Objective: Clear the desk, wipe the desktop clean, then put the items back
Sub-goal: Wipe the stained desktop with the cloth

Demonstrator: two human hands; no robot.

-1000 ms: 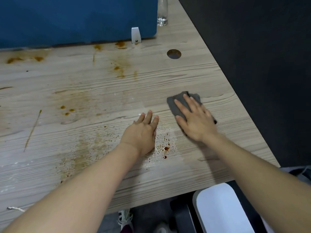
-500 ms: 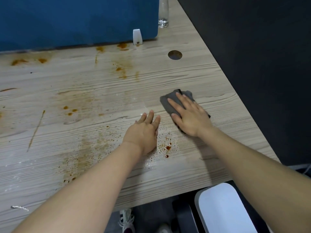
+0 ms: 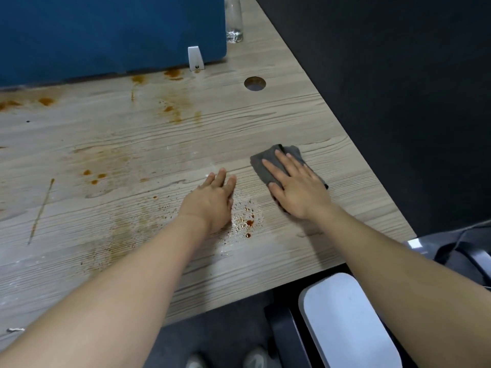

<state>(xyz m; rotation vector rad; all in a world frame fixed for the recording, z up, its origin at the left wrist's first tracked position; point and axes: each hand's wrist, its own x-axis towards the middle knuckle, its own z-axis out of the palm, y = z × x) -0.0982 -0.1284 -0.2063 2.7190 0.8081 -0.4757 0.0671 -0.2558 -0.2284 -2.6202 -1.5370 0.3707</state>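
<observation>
Cloth: a gray cloth [image 3: 268,166] lies flat on the wooden counter [image 3: 305,118] under the right hand [image 3: 299,191], its far edge showing just past the fingertips.
Change: over the last second the cloth and the right hand slid a little toward the left hand, then back out to much the same patch; the left hand kept its place.
Meaning: this looks like short back-and-forth strokes of the wiping step, with the counter already cleared and most of the cleaning yet to do.
Right hand: palm down, fingers straight and lightly spread, pressing the cloth to the counter rather than gripping it.
Left hand: the left hand [image 3: 211,201] rests flat on bare wood just beside the right hand, fingers straight and close together, holding nothing; it seems to brace the person.
Fresh spill: dark red-brown droplets [image 3: 245,217] sit between the two wrists, touching neither cloth nor hand.
Old stains: orange-brown smears [image 3: 172,112] spread well beyond the left hand, toward the blue partition [image 3: 111,30].
Beyond: a cable hole [image 3: 254,83] lies ahead of the right hand; a clear glass [image 3: 233,25] stands further off at the partition's end.
</observation>
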